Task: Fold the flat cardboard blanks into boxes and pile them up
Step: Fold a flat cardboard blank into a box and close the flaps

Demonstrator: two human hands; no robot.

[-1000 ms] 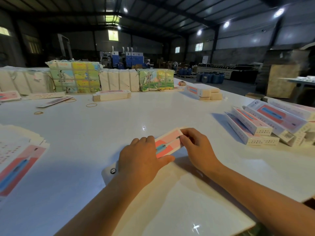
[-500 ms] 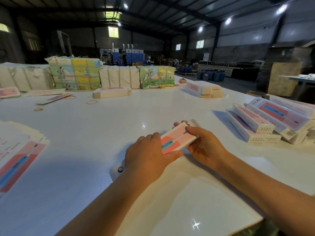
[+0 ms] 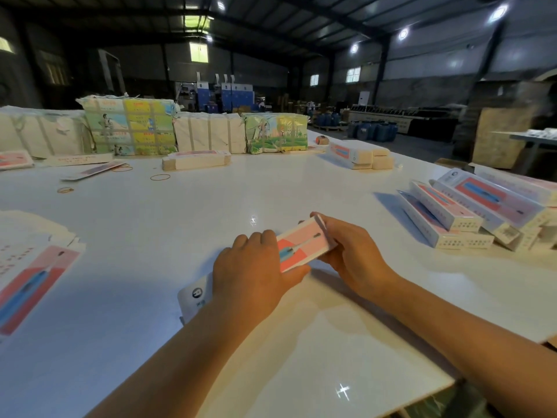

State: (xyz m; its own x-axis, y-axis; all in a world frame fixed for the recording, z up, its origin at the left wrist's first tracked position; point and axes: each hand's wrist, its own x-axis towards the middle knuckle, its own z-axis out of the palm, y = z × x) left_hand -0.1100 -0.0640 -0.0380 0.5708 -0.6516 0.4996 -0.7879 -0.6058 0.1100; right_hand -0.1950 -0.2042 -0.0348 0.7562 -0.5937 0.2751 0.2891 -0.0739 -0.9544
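Squaring up the half-formed pink-and-white printed cardboard box (image 3: 303,247) takes even pressure from both ends, I judge: the left hand (image 3: 251,271) grips its near, lower-left end with fingers curled over the top edge, while the right hand (image 3: 351,254) clasps the far, upper-right end. The box sits between the 2 hands, just above the glossy white table (image 3: 180,212). Its long axis runs diagonally, the near end at the left wrist, the far end pointing away and rightward toward the pile of finished pink-and-white boxes (image 3: 470,215).

A dim warehouse with a dark steel roof (image 3: 271,13), round ceiling lamps (image 3: 403,34) at one o'clock, small bright windows (image 3: 199,52) at twelve, surrounds the glossy white bench (image 3: 241,194).
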